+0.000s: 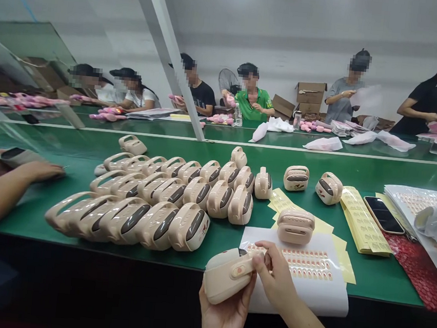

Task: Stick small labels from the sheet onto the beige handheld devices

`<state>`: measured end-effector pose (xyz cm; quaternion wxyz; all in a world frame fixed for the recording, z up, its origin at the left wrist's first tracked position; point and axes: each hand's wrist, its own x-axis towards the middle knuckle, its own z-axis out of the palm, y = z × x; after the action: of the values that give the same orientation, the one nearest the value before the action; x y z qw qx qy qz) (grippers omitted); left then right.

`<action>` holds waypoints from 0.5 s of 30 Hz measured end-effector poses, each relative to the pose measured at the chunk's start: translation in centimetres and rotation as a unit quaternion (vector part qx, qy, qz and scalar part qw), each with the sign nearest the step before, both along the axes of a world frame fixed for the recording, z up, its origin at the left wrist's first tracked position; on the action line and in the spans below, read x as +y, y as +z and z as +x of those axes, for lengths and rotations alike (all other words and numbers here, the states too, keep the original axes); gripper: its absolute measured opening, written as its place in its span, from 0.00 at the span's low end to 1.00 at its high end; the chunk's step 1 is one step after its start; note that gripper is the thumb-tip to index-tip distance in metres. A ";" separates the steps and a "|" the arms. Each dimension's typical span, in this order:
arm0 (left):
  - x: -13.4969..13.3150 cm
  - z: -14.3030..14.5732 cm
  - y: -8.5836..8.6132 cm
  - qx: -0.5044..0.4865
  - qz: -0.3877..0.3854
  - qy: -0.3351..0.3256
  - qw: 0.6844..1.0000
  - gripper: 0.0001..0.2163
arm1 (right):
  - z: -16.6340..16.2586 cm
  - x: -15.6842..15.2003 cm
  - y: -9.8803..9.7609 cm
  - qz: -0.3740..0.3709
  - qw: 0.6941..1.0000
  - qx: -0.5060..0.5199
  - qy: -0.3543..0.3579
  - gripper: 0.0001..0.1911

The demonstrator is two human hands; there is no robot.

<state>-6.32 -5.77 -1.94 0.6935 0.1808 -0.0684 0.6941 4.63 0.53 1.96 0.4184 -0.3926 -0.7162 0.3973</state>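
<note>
Head view: the left hand [223, 316] cups a rounded cream plastic device with an oval-marked handle [219, 283] from below, near the front edge of the green worktop [217, 238]; the right hand's [275, 275] thumb and fingers bend at the handle, whether pinching anything I cannot tell. A loosened left palm could drop it past that edge. The overhanging white sheet of small reddish stickers [302, 296], if dragged by the forearm, might topple the upright cream device [295, 228] on it.
</note>
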 end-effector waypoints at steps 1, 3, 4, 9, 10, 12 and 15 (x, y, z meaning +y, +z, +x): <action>0.0 0.0 0.1 0.000 -0.004 -0.001 1.000 0.25 | 0.3 0.1 0.1 0.051 0.999 -0.009 0.011 0.12; 0.0 0.0 0.2 -0.005 -0.011 0.005 1.000 0.24 | 0.8 0.2 0.6 0.168 0.985 -0.039 0.024 0.11; 0.0 0.0 0.2 -0.008 -0.012 0.012 1.000 0.24 | 1.0 0.2 0.9 0.225 0.972 -0.060 0.022 0.11; -0.1 0.3 0.5 0.031 -0.024 0.045 0.998 0.22 | 1.6 0.5 2.9 0.406 0.898 -0.169 0.005 0.11; -0.1 0.3 0.6 0.044 -0.025 0.048 0.998 0.22 | 1.6 0.5 3.2 0.426 0.886 -0.181 0.003 0.12; 0.0 0.3 0.8 0.064 -0.022 0.048 0.997 0.22 | 1.5 0.4 3.6 0.457 0.867 -0.199 -0.002 0.13; 0.2 0.0 1.2 0.075 -0.034 0.035 0.996 0.22 | 1.5 0.2 3.6 0.485 0.846 -0.221 -0.009 0.14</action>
<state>-6.37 -5.62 -0.75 0.6779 0.2110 0.0138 0.7041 6.08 0.76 5.56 0.3901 -0.2235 -0.8874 -0.1022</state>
